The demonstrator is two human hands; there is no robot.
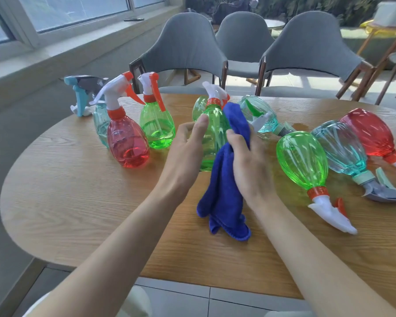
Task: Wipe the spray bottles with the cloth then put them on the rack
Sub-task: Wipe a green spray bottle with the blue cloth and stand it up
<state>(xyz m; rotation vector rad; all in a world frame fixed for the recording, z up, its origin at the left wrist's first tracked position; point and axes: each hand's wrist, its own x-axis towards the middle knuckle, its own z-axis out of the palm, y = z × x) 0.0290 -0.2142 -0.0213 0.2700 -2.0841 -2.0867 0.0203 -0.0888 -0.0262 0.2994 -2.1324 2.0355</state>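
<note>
L hand (188, 145) curls fingers + thumb round upright green bottle (212, 133) mid-worktop (78, 202), R hand (249, 163) just right of bottle grips blue cloth (224, 197) against its side, red bottle (127, 143) standing to its left.

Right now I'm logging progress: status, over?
Left hand holds green spray bottle upright. Right hand grips blue cloth against it. Toppled green bottle beside right hand.
</note>
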